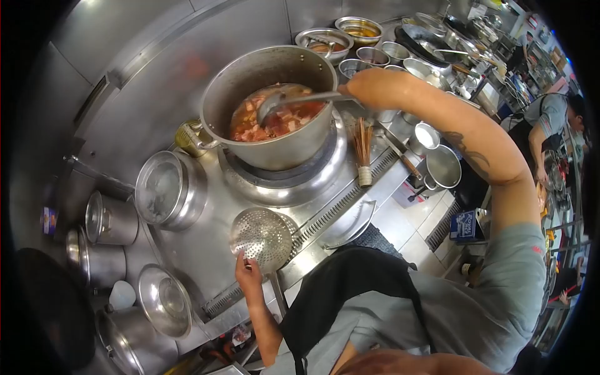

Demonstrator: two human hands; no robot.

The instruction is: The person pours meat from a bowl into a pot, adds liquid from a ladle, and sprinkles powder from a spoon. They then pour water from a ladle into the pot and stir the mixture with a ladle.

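The pot [275, 147] is seen on its burner ring [287, 184], filled partway with a red stew [250, 128] of chunky pieces. A ladle [300, 100] is held by the right hand [375, 87], which is closed around the handle's end just past the pot's rim. The ladle's bowl is dipped into the stew, near the middle of the pot. The arm is stretched out long from the shoulder on the near side of the pot.

In front of the pot, nearer the body, a skimmer [262, 232] is laid flat on the steel table [200, 250], its round perforated face turned up. The skimmer's near rim is gripped by the left hand [249, 275], with the fingers curled over the edge where the handle starts. The two hands are kept well apart, with the pot's burner ring between them.

A bamboo brush [362, 150] is stood upright just beside the pot, on the right-hand side. A lidded pot [165, 187] is parked on the pot's other side, with more lidded vessels lined up beyond it. Behind the pot, steel bowls [325, 40] are clustered, some with sauce inside. Far off past the pot, a co-worker [553, 119] in a dark apron is glimpsed bending over another station.
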